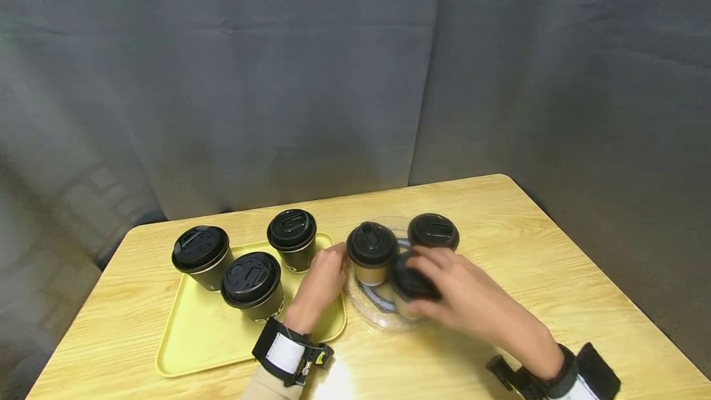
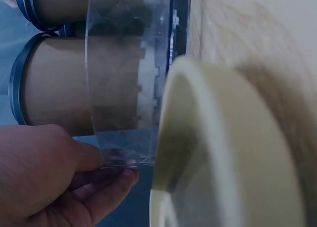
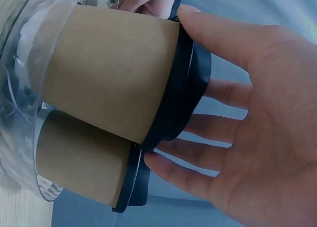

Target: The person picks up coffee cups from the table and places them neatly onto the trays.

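Observation:
Three brown paper coffee cups with black lids stand in a round clear plastic container right of centre. My right hand grips the front coffee cup by its lid, thumb on one side and fingers spread over the other. In the right wrist view, those fingertips also come right up to the lid of the back-right cup. At the container's left side, my left hand pinches its clear rim between thumb and fingers. Close above that hand is the left cup.
To the left lies a yellow tray bearing three dark cups with black lids, the back-left cup among them. Its raised edge comes near the clear container. Wooden table extends to the right; a grey curtain hangs behind.

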{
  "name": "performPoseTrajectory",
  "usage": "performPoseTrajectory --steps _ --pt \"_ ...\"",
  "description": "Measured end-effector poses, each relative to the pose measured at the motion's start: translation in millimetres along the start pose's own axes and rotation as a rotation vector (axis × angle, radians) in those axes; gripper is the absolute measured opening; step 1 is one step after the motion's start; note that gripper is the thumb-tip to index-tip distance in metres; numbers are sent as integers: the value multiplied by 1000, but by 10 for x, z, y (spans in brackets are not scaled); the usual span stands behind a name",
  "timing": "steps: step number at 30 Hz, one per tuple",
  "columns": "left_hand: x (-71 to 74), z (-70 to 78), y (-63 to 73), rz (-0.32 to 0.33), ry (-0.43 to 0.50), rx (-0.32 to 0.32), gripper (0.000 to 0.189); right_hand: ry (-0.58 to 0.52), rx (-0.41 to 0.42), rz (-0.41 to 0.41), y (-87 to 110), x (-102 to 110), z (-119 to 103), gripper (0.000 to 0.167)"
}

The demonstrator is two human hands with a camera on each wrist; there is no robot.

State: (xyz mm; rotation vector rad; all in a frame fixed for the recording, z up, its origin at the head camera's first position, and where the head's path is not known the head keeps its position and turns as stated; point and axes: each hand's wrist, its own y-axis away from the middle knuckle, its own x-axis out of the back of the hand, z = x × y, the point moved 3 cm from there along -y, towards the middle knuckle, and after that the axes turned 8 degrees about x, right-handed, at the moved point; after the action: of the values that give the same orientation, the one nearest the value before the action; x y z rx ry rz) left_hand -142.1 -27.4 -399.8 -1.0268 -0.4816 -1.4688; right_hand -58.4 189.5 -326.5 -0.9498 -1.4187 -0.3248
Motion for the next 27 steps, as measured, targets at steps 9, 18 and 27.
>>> performPoseTrajectory --steps 9,18,27 --pt "151 153 23 47 -58 -16 21 25 13 -2 51 33 36 63" --pt "578 439 130 76 -106 -3 36 10 -48 89 104 280 159 55" --pt "1246 520 397 251 -143 -8 44 101 -178 194 298 528 584 63"
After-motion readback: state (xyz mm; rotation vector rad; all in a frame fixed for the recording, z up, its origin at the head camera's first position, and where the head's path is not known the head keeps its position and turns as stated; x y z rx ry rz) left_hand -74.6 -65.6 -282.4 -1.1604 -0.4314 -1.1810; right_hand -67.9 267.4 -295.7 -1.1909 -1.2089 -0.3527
